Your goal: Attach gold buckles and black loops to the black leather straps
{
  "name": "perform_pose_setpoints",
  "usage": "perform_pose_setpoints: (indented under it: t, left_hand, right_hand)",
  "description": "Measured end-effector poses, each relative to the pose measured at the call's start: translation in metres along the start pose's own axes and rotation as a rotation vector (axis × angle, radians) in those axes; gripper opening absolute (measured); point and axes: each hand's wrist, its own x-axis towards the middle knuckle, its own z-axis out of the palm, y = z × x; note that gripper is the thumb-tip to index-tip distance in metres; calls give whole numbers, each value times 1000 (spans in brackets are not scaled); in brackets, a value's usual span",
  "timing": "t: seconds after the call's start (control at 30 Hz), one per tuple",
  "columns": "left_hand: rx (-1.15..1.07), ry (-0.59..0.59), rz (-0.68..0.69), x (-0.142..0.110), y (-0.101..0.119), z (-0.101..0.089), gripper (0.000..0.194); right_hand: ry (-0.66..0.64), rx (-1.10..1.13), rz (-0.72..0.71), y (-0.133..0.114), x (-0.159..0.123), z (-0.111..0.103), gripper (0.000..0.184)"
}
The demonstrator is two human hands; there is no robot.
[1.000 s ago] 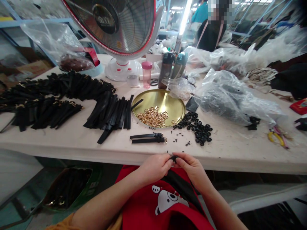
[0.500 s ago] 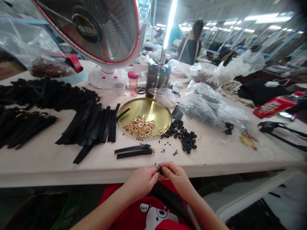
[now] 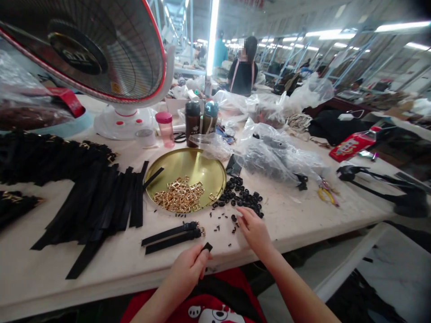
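My left hand (image 3: 190,265) is closed around a black strap (image 3: 208,246); one end of it sticks up past the thumb, and the rest is hidden by the hand. My right hand (image 3: 254,231) reaches over the table with its fingers extended, at the near edge of a pile of small black loops (image 3: 251,201). One loose black loop (image 3: 233,218) lies right by its fingertips; whether they touch it I cannot tell. Two black straps with gold buckles (image 3: 173,237) lie side by side beyond my left hand. Tiny black bits (image 3: 217,229) are scattered between the hands.
A round gold tray (image 3: 210,166) holds a heap of gold buckles (image 3: 182,194). Many black straps (image 3: 111,197) cover the left side, below a heater fan (image 3: 123,121). Bottles (image 3: 193,123) stand behind the tray. Plastic bags (image 3: 272,152), yellow-handled pliers (image 3: 326,195) and a red carton (image 3: 353,143) lie to the right.
My hands were together at the table edge on a small black piece. Now my right hand has moved away, forward to the black loops; my left keeps the strap. The view has turned right.
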Motion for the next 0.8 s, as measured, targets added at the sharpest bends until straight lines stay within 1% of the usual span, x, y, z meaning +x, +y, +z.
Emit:
perform_pose_setpoints:
  t: [0.1,0.17,0.23,0.3,0.4,0.5,0.57,0.6,0.63,0.67,0.77,0.8]
  left_hand:
    - [-17,-13,-25,2,-2,-1,35]
    - [-13,-37,-42,3,-2,-1,36]
    - [-9,-55,-54,5,-1,0,36]
    - [-9,-52,-58,6,-1,0,37]
    - [-18,-42,-53,7,-4,0,38]
    - [-36,-64,-50,5,-4,-3,37]
    - [-43,-72,-32,6,-2,-5,36]
    - [-48,-64,-17,7,1,-7,35]
    - [-59,-50,2,8,4,-8,34]
    - [-80,-34,23,11,7,-9,34]
    - [-174,-17,82,21,18,-11,31]
    - [-192,-14,99,25,21,-12,31]
  right_hand:
    - [79,-146,15,11,7,-14,29]
    - [98,-237,48,18,13,-21,29]
    - [72,-312,54,20,22,-23,28]
    - [20,-371,36,17,31,-19,25]
    - [-43,-371,53,8,43,-11,17]
    - [-54,-288,96,1,50,-6,10]
    - [-60,-247,100,-5,49,-6,8]
    - [-67,-204,106,-10,47,-7,9]
    - [-82,-112,126,-16,44,-7,10]
    - [-104,31,162,-25,40,-7,11]
    - [-193,599,333,-57,26,-3,16]
    - [-210,742,381,-68,22,0,18]
